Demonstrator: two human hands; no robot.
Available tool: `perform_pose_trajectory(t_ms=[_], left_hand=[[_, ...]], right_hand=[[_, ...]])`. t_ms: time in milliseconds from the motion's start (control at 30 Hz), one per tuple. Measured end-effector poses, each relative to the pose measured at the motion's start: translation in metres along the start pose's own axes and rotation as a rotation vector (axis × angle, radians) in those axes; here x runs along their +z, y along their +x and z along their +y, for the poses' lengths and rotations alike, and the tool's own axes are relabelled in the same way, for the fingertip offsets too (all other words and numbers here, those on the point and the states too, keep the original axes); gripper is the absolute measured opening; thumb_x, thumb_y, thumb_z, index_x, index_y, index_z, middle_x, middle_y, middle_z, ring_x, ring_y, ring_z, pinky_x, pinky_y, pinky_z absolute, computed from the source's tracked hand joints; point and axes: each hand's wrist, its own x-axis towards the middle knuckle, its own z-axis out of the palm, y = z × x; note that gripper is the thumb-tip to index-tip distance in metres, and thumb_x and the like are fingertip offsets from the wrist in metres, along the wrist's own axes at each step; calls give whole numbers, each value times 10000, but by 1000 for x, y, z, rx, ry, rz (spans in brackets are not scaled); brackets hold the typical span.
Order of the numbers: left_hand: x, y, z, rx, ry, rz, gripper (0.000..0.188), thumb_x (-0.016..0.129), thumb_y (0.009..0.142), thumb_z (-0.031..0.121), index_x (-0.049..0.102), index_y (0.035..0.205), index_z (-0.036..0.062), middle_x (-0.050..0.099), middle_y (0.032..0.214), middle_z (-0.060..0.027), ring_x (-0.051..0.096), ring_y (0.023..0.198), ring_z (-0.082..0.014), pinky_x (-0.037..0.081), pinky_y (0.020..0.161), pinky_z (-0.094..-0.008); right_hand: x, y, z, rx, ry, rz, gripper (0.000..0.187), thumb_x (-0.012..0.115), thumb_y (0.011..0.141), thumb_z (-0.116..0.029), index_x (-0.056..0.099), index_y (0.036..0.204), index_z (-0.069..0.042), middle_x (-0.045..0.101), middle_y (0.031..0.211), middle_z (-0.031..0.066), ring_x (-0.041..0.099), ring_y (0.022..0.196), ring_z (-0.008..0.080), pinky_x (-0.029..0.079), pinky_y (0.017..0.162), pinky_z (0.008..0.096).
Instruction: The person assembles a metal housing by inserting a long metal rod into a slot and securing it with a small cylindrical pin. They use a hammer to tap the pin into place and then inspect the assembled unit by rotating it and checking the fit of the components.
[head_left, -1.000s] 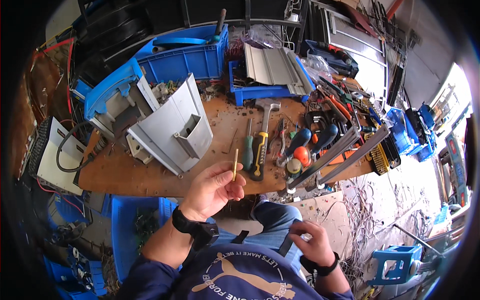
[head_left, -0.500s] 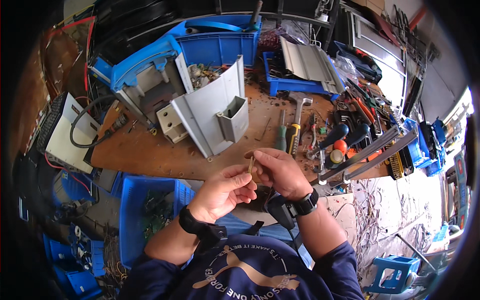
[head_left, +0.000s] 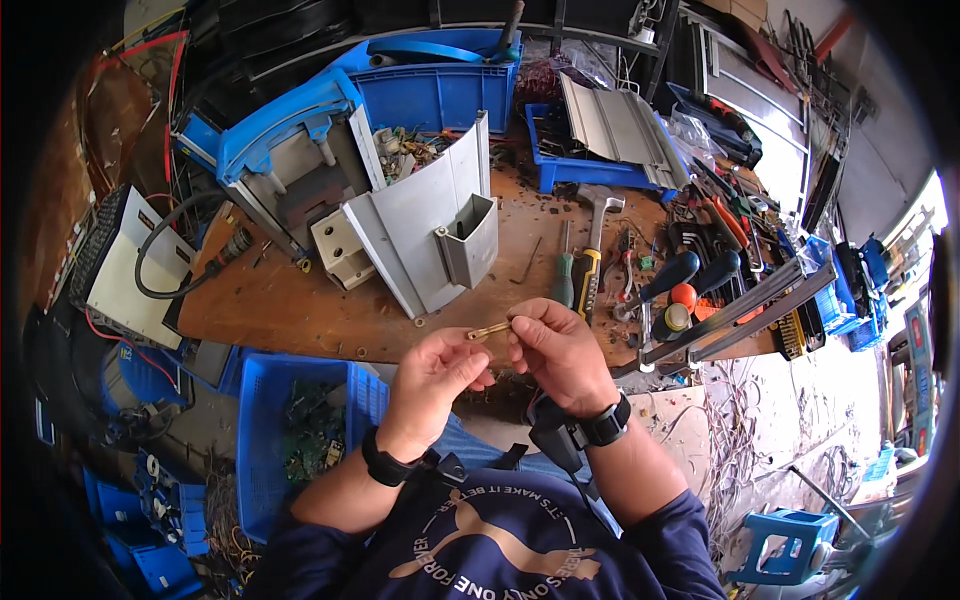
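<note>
A thin brass-coloured rod (head_left: 490, 330) is held over the table's front edge. My right hand (head_left: 555, 348) pinches its right end between thumb and fingers, and the rod points left, nearly level. Close by, my left hand (head_left: 432, 375) has its fingers loosely curled and its thumb apart from the rod. The rod's left end lies at the left index finger; whether they touch is hard to see. Beyond the hands, a grey metal panel with a box-shaped pocket (head_left: 425, 225) stands on the brown table (head_left: 280, 315).
A hammer (head_left: 597, 215), a green-handled screwdriver (head_left: 564, 280) and other tools lie at the right. An upright clamp frame with blue top (head_left: 285, 125) stands at the left. Blue crates (head_left: 435, 98) line the back; another blue crate (head_left: 262, 440) holds green circuit boards below the table.
The rod has turned from upright to nearly level. My left thumb has come away from it and dropped lower, while my right hand keeps its pinch.
</note>
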Motion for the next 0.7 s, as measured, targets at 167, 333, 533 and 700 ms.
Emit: perform_pose_trajectory(t_ms=[167, 333, 533, 700], left_hand=[[-4, 8, 1, -119, -374, -33, 244, 586, 950, 178, 593, 1135, 21, 656, 926, -73, 622, 779, -170, 499, 721, -300], [-3, 10, -2, -266, -589, -90, 253, 554, 964, 208, 600, 1139, 32, 659, 926, -58, 614, 818, -156, 476, 770, -309], [-2, 12, -7, -260, -606, -121, 264, 535, 970, 242, 610, 1121, 39, 656, 950, -48, 609, 859, -157, 467, 787, -312], [-10, 13, -9, -231, -761, -145, 229, 582, 945, 228, 623, 1106, 71, 639, 900, -18, 591, 843, -154, 460, 787, -324]], right_hand=[[19, -15, -5, -215, -282, -27, 152, 643, 899, -33, 614, 1048, -21, 623, 803, 13, 589, 700, 81, 491, 611, 207], [32, -21, 5, -336, -417, -52, 184, 637, 870, 56, 616, 1047, 9, 591, 864, 13, 593, 739, 73, 494, 642, 213], [35, -20, 8, -424, -609, -12, 165, 614, 839, 51, 645, 997, 14, 584, 891, 64, 612, 710, 126, 502, 645, 243], [32, -20, 10, -493, -523, 36, 169, 642, 819, 48, 660, 982, 4, 602, 893, 85, 618, 753, 144, 502, 653, 258]])
